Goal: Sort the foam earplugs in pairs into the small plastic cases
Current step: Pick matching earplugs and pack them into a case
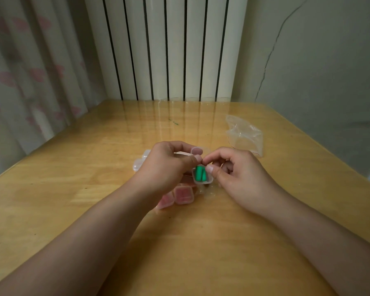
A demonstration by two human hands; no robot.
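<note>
Both hands hold one clear case (202, 177) over the table (73, 199) centre: the left hand (169, 165) pinches its lid, the right hand (235, 174) pinches its 3 o'clock edge. Two green earplugs (200, 173) lie inside. I judge the closing step; next, snap the lid down. Pink filled cases (183, 195) wait at 7 o'clock.

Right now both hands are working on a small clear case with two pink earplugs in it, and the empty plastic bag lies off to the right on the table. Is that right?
Not quite: the earplugs in the case held between the left hand and right hand are green, not pink. The head view shows this. Pink fills the closed cases lying nearer the person. The plastic bag does lie to the right on the table.
</note>
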